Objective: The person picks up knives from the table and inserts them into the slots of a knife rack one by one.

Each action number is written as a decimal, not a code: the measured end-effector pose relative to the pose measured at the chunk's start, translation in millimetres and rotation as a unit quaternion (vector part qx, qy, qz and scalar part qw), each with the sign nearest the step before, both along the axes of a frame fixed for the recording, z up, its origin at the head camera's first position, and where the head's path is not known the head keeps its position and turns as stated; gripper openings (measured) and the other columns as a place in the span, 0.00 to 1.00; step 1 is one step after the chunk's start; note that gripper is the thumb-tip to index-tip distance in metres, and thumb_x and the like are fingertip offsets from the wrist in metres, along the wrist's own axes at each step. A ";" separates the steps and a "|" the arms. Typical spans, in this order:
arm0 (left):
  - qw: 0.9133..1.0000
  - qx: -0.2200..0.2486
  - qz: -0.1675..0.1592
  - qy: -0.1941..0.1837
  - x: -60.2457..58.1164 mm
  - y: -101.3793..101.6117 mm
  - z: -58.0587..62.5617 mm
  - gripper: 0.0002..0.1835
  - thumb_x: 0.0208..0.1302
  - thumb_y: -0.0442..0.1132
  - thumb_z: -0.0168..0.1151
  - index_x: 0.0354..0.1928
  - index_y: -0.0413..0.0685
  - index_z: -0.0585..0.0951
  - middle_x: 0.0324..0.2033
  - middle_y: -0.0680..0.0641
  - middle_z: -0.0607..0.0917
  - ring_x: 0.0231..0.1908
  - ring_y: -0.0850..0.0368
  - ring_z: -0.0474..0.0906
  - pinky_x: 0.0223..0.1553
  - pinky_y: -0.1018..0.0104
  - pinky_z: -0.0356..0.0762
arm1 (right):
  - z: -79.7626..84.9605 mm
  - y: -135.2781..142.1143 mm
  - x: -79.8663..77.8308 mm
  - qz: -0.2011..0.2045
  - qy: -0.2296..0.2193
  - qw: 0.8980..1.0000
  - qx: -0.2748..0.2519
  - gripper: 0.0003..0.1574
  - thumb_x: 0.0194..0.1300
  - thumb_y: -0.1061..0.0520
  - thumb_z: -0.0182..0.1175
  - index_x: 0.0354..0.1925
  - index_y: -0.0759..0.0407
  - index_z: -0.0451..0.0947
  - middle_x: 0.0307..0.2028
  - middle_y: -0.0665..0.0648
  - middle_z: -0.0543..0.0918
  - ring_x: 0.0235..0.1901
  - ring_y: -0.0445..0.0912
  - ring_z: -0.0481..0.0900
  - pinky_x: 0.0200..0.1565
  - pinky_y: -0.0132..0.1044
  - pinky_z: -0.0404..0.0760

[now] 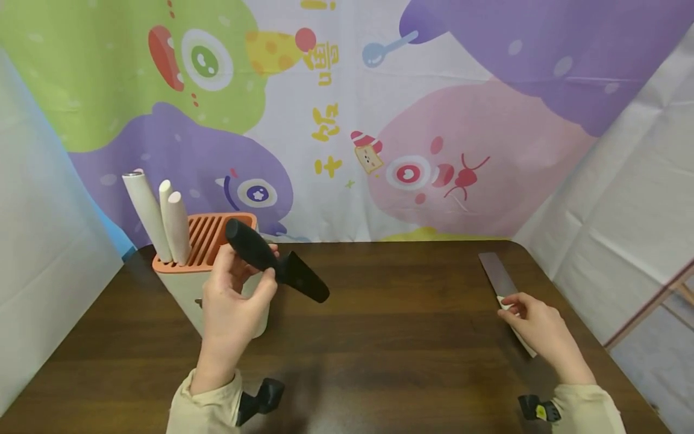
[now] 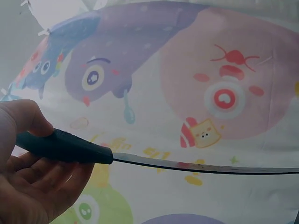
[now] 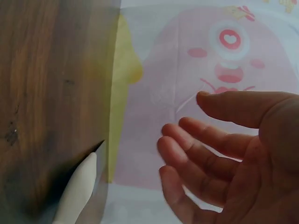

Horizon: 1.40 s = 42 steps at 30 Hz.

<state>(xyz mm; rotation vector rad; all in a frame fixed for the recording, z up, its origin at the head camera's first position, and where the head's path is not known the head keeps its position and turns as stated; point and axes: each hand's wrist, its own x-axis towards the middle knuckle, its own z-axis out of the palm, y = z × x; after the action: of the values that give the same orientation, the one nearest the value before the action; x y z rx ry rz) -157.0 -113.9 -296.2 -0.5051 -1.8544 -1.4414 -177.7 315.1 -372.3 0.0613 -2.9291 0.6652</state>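
My left hand (image 1: 233, 301) holds a black-handled knife (image 1: 252, 244) in the air in front of the knife block, pinching its handle between thumb and fingers. In the left wrist view the blade (image 2: 205, 168) shows as a thin strip pointing right. My right hand (image 1: 542, 331) is over a white-handled knife (image 1: 496, 274) lying on the table at the right, and covers part of its handle in the head view. From the right wrist, the loosely bent fingers (image 3: 201, 163) hold nothing, and the white handle (image 3: 79, 186) lies apart from them.
A pale knife block (image 1: 184, 295) with an orange slotted top (image 1: 203, 241) stands at the left of the dark wooden table (image 1: 379, 337). Several white handles (image 1: 146, 217) stick up from its left slots. A cartoon-printed cloth (image 1: 347, 205) hangs behind the table.
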 end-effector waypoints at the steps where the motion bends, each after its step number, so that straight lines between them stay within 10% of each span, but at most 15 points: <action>1: 1.000 0.004 0.002 0.000 0.2 -1.0 0.7 0.21 0.50 0.19 0.55 0.48 0.33 0.71 0.39 0.37 0.81 0.40 0.65 0.79 0.41 0.75 0.75 | -0.6 1.3 -0.6 0.001 -0.009 1.000 0.002 0.24 0.63 0.47 0.54 0.46 0.66 0.75 0.34 0.58 0.82 0.34 0.53 0.79 0.33 0.47 0.75; 9: 0.999 0.046 0.004 0.004 2.8 -10.5 5.9 0.23 0.51 0.19 0.55 0.52 0.36 0.71 0.40 0.45 0.82 0.42 0.58 0.80 0.44 0.73 0.76 | -4.4 9.1 -4.1 -0.002 -0.085 0.996 0.010 0.30 0.63 0.44 0.54 0.47 0.70 0.72 0.35 0.61 0.81 0.34 0.55 0.78 0.33 0.48 0.75; 18: 0.997 0.073 0.024 0.017 5.5 -19.6 9.4 0.24 0.50 0.17 0.54 0.52 0.32 0.72 0.40 0.45 0.81 0.42 0.57 0.79 0.43 0.75 0.76 | -12.2 12.7 -6.1 -0.032 -0.024 0.999 0.003 0.27 0.62 0.48 0.55 0.47 0.72 0.72 0.36 0.66 0.81 0.37 0.60 0.78 0.36 0.52 0.74; 25: 0.986 0.151 -0.044 0.048 2.7 -26.0 12.0 0.24 0.50 0.17 0.52 0.53 0.31 0.72 0.41 0.41 0.80 0.43 0.53 0.79 0.47 0.72 0.75 | -15.2 16.4 -8.4 -0.035 -0.044 0.998 0.003 0.27 0.61 0.49 0.56 0.47 0.72 0.71 0.37 0.67 0.80 0.38 0.62 0.77 0.37 0.52 0.74; 35: 0.986 0.133 -0.033 0.089 3.9 -32.8 20.6 0.22 0.49 0.15 0.54 0.49 0.26 0.71 0.41 0.41 0.81 0.40 0.53 0.79 0.40 0.72 0.76 | -19.8 22.8 -7.1 -0.054 -0.058 0.997 0.011 0.32 0.63 0.46 0.53 0.51 0.73 0.69 0.44 0.72 0.77 0.42 0.65 0.75 0.37 0.52 0.73; 42: 0.970 0.189 -0.059 0.138 7.6 -35.4 29.3 0.22 0.45 0.12 0.51 0.47 0.23 0.72 0.40 0.38 0.82 0.41 0.49 0.79 0.40 0.71 0.77 | -22.8 30.4 -6.7 -0.055 -0.115 0.992 0.020 0.40 0.60 0.45 0.56 0.54 0.77 0.61 0.42 0.71 0.75 0.38 0.63 0.76 0.33 0.49 0.74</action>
<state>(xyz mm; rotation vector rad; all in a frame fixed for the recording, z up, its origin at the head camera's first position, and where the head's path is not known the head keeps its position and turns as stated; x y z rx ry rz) -149.4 -149.3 -266.9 -0.5965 -1.3110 -1.6631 -184.4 345.5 -395.1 -0.1847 -3.1372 0.6349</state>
